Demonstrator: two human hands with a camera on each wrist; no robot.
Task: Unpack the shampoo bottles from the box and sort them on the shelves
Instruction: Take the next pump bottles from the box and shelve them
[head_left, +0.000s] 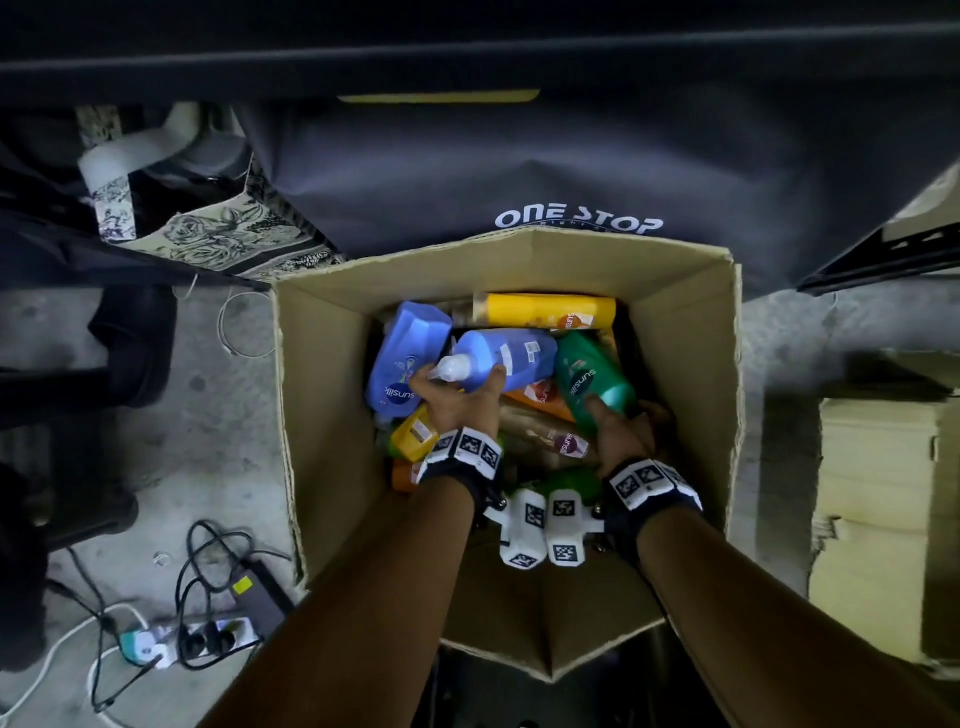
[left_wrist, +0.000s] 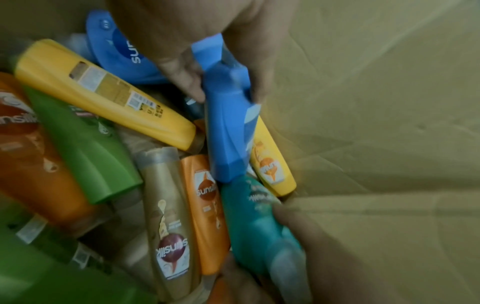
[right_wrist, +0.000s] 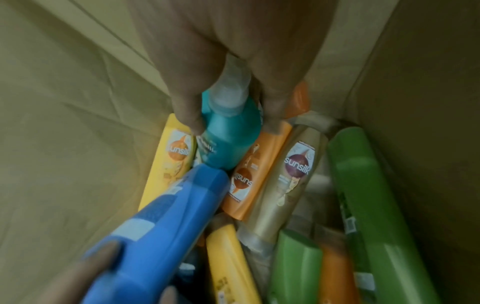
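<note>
An open cardboard box (head_left: 332, 395) on the floor holds several Sunsilk shampoo bottles, lying jumbled in blue, yellow, orange, gold and green. My left hand (head_left: 457, 395) grips a blue bottle (head_left: 511, 358) near its clear cap, thumb and fingers around it; the same blue bottle (left_wrist: 228, 131) shows in the left wrist view. My right hand (head_left: 621, 428) grips a teal-green bottle (head_left: 592, 382) at its cap end, and the teal bottle (right_wrist: 228, 133) is pinched between thumb and fingers in the right wrist view. A second blue bottle (head_left: 405, 358) lies to the left.
A dark cloth printed "ONE STOP" (head_left: 576, 221) hangs behind the box. A power strip with cables (head_left: 202, 639) lies on the concrete floor at the left. Stacked cartons (head_left: 883, 519) stand at the right. A black chair base (head_left: 130, 353) is at the left.
</note>
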